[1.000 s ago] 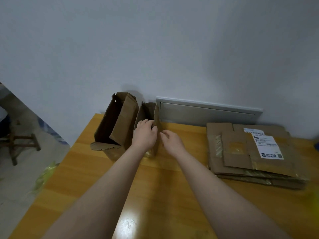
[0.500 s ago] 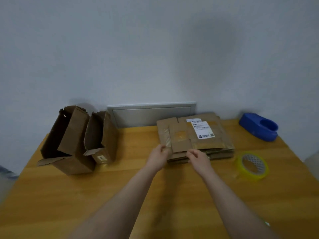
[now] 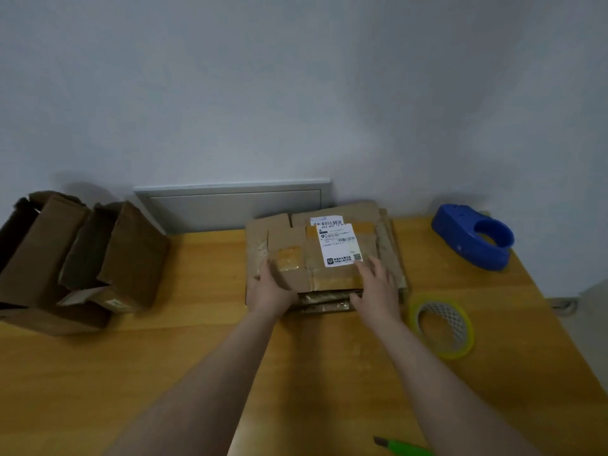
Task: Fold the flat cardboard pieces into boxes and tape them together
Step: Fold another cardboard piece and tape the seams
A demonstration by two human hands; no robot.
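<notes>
Hands (image 3: 271,291) (image 3: 378,287), 2, on 1 cardboard stack (image 3: 286,238)

free: bare table (image 3: 204,284) — blocked: folded boxes (image 3: 85,258) left | tape roll (image 3: 442,325) right

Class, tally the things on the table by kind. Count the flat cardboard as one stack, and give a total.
Folded boxes: 2
Flat cardboard stack: 1
Tape roll: 1
Blue dispenser: 1
Green tool, partly in view: 1
Total: 6
</notes>
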